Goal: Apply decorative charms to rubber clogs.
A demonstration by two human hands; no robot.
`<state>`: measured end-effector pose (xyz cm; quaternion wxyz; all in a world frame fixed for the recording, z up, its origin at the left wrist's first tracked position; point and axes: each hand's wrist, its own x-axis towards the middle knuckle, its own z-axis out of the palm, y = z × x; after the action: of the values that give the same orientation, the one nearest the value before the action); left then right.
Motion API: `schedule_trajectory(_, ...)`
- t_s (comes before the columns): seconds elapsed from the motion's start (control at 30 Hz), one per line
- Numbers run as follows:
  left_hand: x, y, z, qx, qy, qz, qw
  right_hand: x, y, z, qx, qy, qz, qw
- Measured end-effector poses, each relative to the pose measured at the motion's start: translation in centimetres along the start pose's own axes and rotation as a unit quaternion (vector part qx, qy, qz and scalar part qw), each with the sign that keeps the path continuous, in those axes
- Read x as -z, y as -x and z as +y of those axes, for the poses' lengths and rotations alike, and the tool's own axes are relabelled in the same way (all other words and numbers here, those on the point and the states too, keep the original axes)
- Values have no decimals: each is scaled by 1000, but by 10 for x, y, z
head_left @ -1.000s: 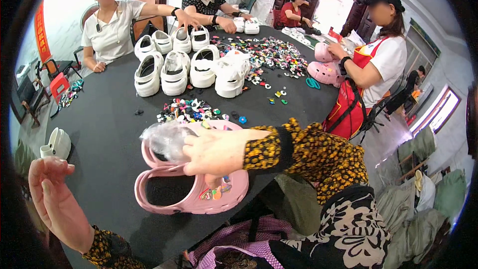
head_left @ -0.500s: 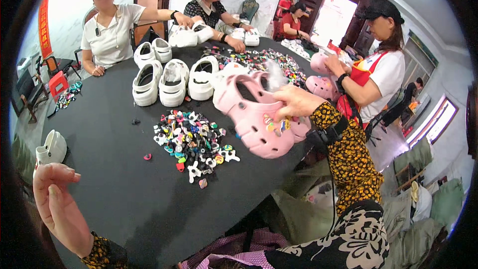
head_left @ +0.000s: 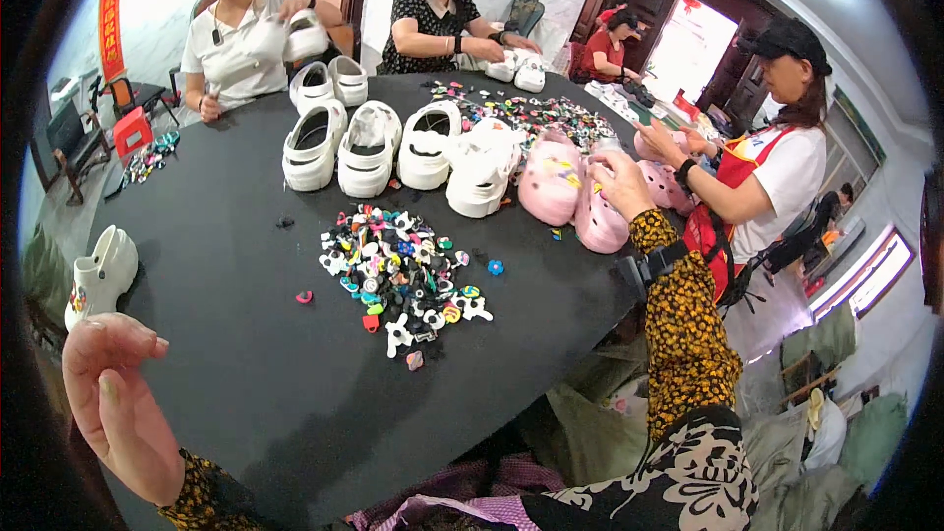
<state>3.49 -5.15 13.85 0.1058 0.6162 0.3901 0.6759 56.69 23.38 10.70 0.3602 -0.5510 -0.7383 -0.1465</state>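
Two pink clogs stand side by side on the right of the dark table. My right hand [head_left: 621, 185] reaches over the right pink clog [head_left: 602, 223] and grips its upper part; the fingertips are partly hidden. Colourful charms sit on the top of the left pink clog [head_left: 551, 182]. My left hand [head_left: 123, 403] is raised at the lower left, fingers curved and thumb apart, holding nothing. Just beyond it is a white clog [head_left: 106, 270]. Between my hands lies a heap of small shoe charms [head_left: 403, 265], with a blue flower charm [head_left: 495, 267] off to its right.
White clogs [head_left: 369, 149] line up left of the pink pair. Behind them spreads a larger scatter of charms [head_left: 551, 113] on the table [head_left: 246, 354]. Co-workers handle shoes across the table; a person in a red apron [head_left: 777, 152] works at the right with pink clogs.
My right hand has brought the raised pink clog down and away from me onto the table beside the other one. The left hand has barely moved. The view has shifted slightly.
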Motion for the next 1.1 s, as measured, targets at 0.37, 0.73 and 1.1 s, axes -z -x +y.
schedule_trajectory(0.37, -23, 5, 7, -40, 4, -63, 997, 100, 31, -209, 303, -230, -98, 919)
schedule_trajectory(0.73, -108, -60, 75, -297, 199, -221, 907, 164, 39, -239, 372, -375, -66, 847)
schedule_trajectory(1.1, -135, -44, 91, -258, 172, -189, 932, 212, 58, -226, 377, -392, -34, 838)
